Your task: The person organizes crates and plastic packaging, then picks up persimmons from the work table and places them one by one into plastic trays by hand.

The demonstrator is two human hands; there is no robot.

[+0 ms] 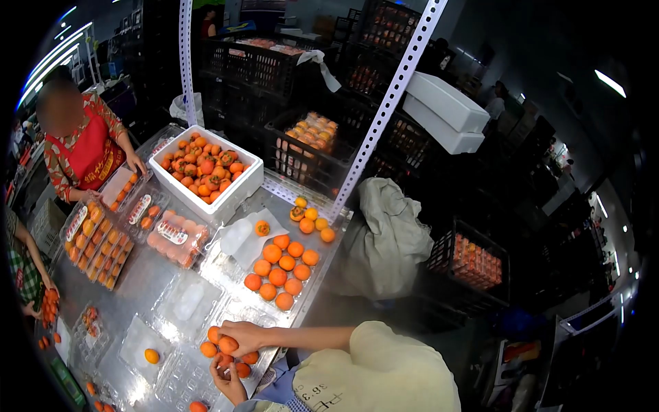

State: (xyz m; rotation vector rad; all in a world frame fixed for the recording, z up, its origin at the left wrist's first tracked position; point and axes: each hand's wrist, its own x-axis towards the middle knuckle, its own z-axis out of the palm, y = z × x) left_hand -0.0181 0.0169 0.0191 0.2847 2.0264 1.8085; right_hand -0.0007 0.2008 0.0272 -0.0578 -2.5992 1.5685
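Over a small group of orange persimmons (208, 349) at the table's near edge, both my hands are at work. My right hand (241, 336) is closed on one persimmon (227, 345), gripping it from above. Just below it, my left hand (230, 386) has its fingers curled against another persimmon (224, 360); part of that fruit is hidden. Beside my hands lies a clear plastic tray (182, 384). Farther up the table, several persimmons (277, 277) sit in rows in a clear tray.
A white foam box (237, 196) full of persimmons stands at the back. Filled clear packs (180, 238) lie near a person in a red apron (93, 151). A perforated metal post (384, 113) rises at the table's edge, near a pale sack (388, 240) and black crates (473, 261).
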